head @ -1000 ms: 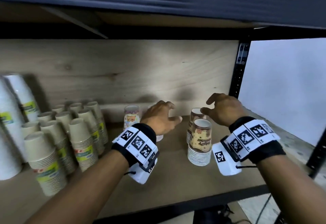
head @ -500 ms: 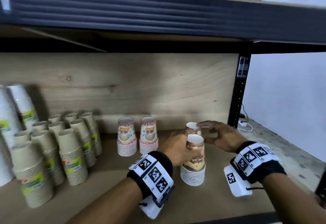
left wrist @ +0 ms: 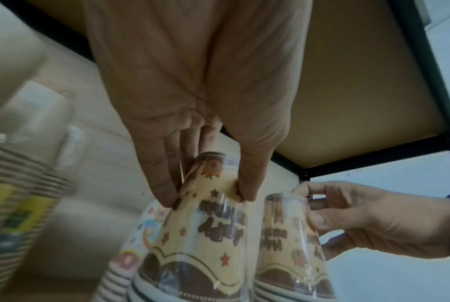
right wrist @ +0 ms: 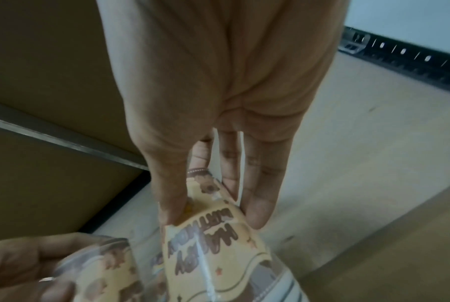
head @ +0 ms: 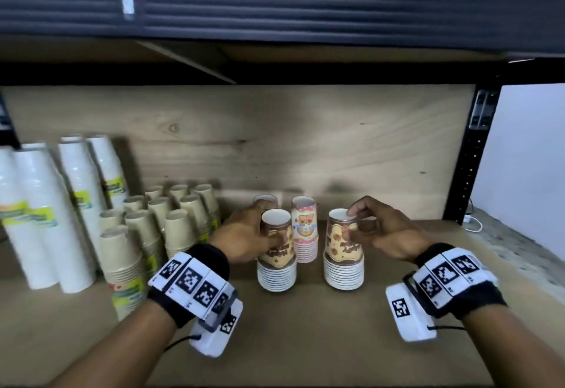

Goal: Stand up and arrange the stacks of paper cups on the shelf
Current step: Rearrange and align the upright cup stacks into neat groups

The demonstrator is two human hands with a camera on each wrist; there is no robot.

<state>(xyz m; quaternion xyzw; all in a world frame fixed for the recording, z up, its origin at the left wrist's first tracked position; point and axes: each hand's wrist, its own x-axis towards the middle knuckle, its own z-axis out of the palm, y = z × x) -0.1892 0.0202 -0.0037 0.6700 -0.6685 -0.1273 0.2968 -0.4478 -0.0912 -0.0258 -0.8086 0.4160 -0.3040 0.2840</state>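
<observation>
Hands [head: 308, 234] gripping two brown cup stacks [head: 310, 253]

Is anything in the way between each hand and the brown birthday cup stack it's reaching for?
Nothing visible. The left hand already grips the left brown stack, and the right hand pinches the top of the right brown stack. Both stacks stand upright on the shelf.
</observation>
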